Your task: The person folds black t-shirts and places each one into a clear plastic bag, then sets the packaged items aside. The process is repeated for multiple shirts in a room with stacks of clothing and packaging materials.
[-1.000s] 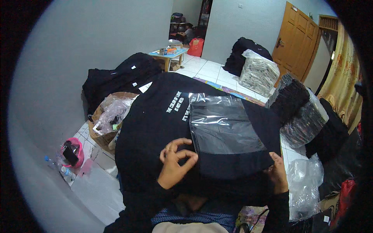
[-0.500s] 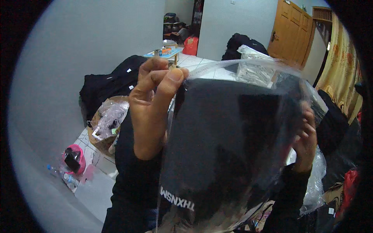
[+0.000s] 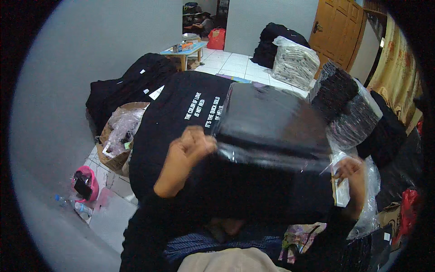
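Note:
A clear plastic bag with a folded black garment inside is stretched between my two hands, its near edge toward me. My left hand is closed at the bag's near left corner, fingers curled together. At the near right corner my right hand pinches the edge, its fingers somewhat smeared by motion. Beneath the bag spreads a black shirt with white lettering, partly hidden by the bag and by my left arm.
Left of the shirt stands a cardboard box of crumpled plastic, with a black clothes pile behind it. A pink basin sits on the floor. Wrapped stacks and bagged black garments stand right. A low table is farther back.
The bag has gone from upright before me to lower and flatter, over the shirt. Both hands have moved down with it, uncovering the lettered shirt and my lap.

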A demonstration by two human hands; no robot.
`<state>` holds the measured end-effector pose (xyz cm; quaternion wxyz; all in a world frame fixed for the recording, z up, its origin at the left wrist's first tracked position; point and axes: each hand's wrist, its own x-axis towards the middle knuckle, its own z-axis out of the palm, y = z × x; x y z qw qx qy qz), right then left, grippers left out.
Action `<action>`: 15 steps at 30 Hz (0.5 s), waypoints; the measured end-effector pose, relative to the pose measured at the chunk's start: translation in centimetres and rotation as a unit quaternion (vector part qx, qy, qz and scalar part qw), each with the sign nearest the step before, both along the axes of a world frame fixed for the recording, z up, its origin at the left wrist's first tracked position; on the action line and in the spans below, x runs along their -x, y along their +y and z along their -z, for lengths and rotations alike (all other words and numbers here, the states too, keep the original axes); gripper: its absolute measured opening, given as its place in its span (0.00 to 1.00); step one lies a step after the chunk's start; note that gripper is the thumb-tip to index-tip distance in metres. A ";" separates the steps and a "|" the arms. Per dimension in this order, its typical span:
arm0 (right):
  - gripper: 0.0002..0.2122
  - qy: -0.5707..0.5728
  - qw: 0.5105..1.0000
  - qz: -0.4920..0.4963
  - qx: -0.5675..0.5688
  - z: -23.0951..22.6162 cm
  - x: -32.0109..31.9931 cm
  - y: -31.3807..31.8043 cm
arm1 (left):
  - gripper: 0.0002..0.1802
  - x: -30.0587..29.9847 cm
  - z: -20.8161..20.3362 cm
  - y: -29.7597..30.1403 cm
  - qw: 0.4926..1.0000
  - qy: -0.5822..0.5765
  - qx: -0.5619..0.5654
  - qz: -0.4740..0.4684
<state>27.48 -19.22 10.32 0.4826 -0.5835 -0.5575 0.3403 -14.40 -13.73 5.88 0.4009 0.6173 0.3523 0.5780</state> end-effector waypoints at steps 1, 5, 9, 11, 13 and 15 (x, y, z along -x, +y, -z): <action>0.09 -0.018 0.994 -0.061 0.085 2.4 0.2 -0.4 | 0.11 0.8 2.0 -0.6 0.976 0.212 0.052 -0.021; 0.09 -0.112 0.982 0.025 0.152 8.8 1.8 -1.3 | 0.13 0.1 8.4 -2.8 0.880 0.417 -0.042 -0.225; 0.07 -0.095 0.995 -0.015 0.039 9.1 6.4 -0.8 | 0.17 -1.7 9.5 -2.4 0.876 0.410 -0.023 -0.252; 0.06 -0.066 0.996 -0.052 -0.024 9.0 10.7 0.7 | 0.21 -2.5 9.2 -2.1 0.868 0.417 -0.052 -0.263; 0.04 -0.143 0.970 -0.131 -0.146 9.3 14.9 2.2 | 0.19 -2.9 9.0 -2.1 0.882 0.405 -0.031 -0.238; 0.06 -0.143 0.934 -0.229 -0.233 10.0 18.3 3.8 | 0.16 -3.0 9.0 -2.4 0.884 0.412 -0.034 -0.221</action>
